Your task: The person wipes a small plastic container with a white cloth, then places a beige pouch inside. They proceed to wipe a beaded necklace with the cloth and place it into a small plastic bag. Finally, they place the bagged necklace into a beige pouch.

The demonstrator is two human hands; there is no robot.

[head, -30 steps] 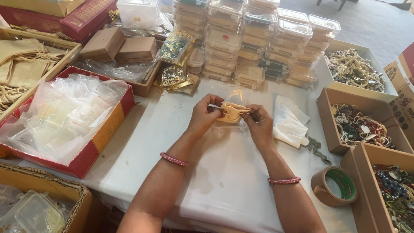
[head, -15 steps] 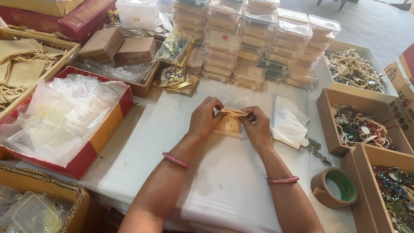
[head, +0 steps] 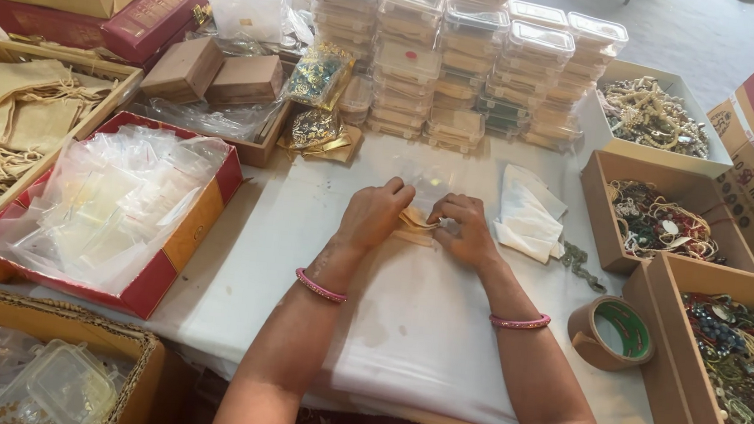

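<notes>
Your left hand [head: 375, 216] and right hand [head: 466, 233] met at table [head: 421, 334] centre, both pinched shut on a small tan pouch [head: 414, 222] lying flat between them, long axis left to right. Both hands sat equally close, fingertips touching it. Most of the pouch was hidden under your fingers; contents unclear. Folded white cloths [head: 526, 218] lay just right, tape roll [head: 612, 331] nearer and right.

Bare white cloth [head: 403, 332] lies open around the wrists. Ahead, stacked clear boxes [head: 449, 59] wall the far side; a red tray of plastic pouches [head: 114, 207] blocks the left, while folded white pouches [head: 526, 221], a tape roll [head: 610, 332] and bead-filled cartons [head: 728, 361] crowd the right.
</notes>
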